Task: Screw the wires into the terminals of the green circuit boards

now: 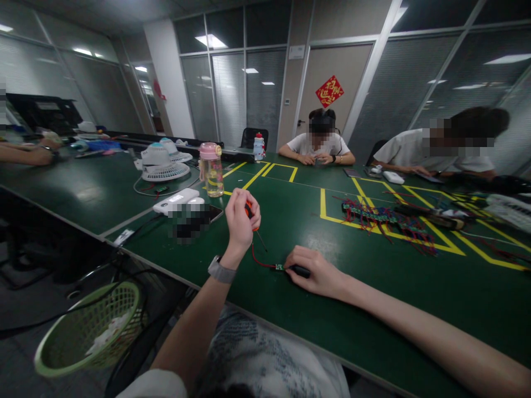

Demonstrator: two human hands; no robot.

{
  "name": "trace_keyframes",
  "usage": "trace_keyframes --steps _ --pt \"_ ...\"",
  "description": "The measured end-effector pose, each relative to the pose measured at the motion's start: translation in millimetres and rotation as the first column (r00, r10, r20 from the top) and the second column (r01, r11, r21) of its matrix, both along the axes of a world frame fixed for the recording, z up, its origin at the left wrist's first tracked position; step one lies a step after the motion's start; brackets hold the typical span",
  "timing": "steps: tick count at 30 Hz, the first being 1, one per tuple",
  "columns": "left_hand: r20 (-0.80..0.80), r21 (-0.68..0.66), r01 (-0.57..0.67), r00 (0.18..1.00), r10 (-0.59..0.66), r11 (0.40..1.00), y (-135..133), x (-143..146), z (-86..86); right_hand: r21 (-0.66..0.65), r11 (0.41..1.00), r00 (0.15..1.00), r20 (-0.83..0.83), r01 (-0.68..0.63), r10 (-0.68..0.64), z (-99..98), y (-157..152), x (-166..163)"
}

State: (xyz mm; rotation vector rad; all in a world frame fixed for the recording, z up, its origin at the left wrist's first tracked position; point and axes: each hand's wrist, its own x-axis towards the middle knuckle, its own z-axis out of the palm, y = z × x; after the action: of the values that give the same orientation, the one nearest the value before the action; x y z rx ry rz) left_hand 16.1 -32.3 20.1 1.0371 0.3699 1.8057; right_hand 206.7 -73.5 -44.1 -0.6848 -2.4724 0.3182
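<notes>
My left hand [241,219] is raised above the green table [290,221], fingers closed round a small screwdriver [251,216] with an orange handle; its thin shaft points down to the right. A grey watch sits on that wrist. My right hand [316,271] rests on the table, fingers closed on a small black part [299,271] joined to a tiny green circuit board [279,267]. A red wire [260,261] curls from the board toward my left hand.
A pile of red-wired green boards [384,221] lies inside yellow floor-tape lines to the right. A pink-lidded bottle [211,169], white fans [160,163] and a white device [176,200] stand to the left. Two people sit across the table. A green basket [89,331] sits below.
</notes>
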Motion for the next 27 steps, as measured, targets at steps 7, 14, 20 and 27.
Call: trace_keyframes --steps 7,14,20,27 --pt "-0.034 0.028 0.0 0.999 0.001 1.0 0.1 -1.4 -0.6 0.043 0.999 1.0 0.008 -0.009 0.009 -0.7 -0.3 0.4" --pt "-0.027 0.028 -0.011 1.0 0.012 1.0 -0.2 -0.9 -0.4 0.11 0.994 0.999 0.024 -0.026 0.024 1.8 -1.8 -0.7" --pt "-0.023 0.039 -0.016 1.0 0.017 0.999 0.7 -0.7 -0.7 0.178 0.982 0.998 0.018 -0.069 0.067 0.2 -0.8 -1.2" --pt "-0.011 0.044 -0.01 1.0 0.01 0.999 1.3 -0.9 -1.5 0.19 0.979 0.997 0.022 -0.074 0.071 -3.3 0.5 0.7"
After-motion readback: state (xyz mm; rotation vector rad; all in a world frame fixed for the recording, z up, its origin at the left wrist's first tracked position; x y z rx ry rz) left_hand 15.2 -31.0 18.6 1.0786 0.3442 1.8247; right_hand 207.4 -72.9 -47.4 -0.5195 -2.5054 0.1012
